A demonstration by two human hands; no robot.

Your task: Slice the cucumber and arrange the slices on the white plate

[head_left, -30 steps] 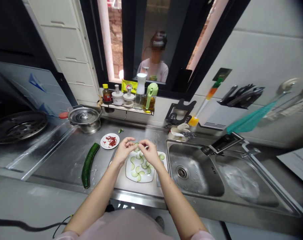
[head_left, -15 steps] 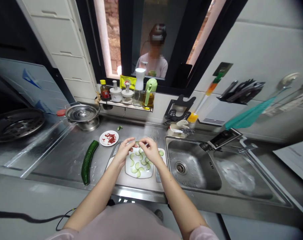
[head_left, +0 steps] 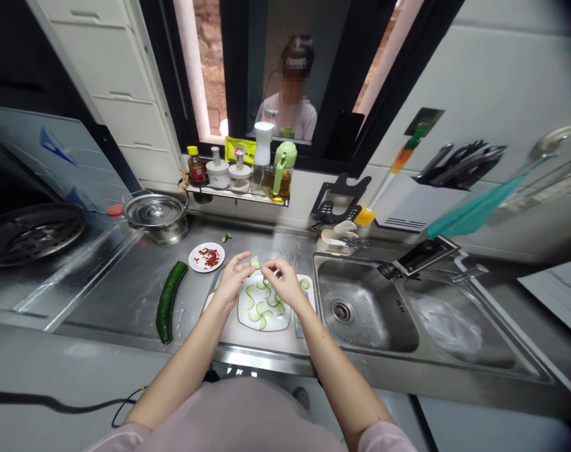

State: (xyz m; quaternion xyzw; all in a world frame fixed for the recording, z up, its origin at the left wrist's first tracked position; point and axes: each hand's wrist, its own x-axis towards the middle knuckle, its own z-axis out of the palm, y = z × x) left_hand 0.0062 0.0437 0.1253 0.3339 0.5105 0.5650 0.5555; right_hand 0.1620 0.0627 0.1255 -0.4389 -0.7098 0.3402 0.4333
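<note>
Above the far edge of a white squarish plate (head_left: 271,321), my left hand (head_left: 233,282) pinches a pale green cucumber slice (head_left: 254,262) between its thumb and forefinger. My right hand (head_left: 285,284) is close beside it, thumb and fingertips pressed together; whether a piece is between them is too small to tell. Thin half-moon cucumber slices (head_left: 255,316) lie in curved pairs on the plate. Under the plate is a light cutting board (head_left: 248,338), with another cucumber slice (head_left: 305,284) at its right. Something small and dark red shows by my right fingers.
A whole cucumber (head_left: 169,302) and a small white dish (head_left: 194,265) of chopped red bits are on the left. A lidded steel pot (head_left: 165,232) stands behind them. The sink (head_left: 365,314) is on the right, and a condiment rack (head_left: 238,196) hangs at the back.
The cucumber slice has risen at my left fingertips and now shows more fully. My right fingertips have drawn slightly away from it. The view has shifted a little.
</note>
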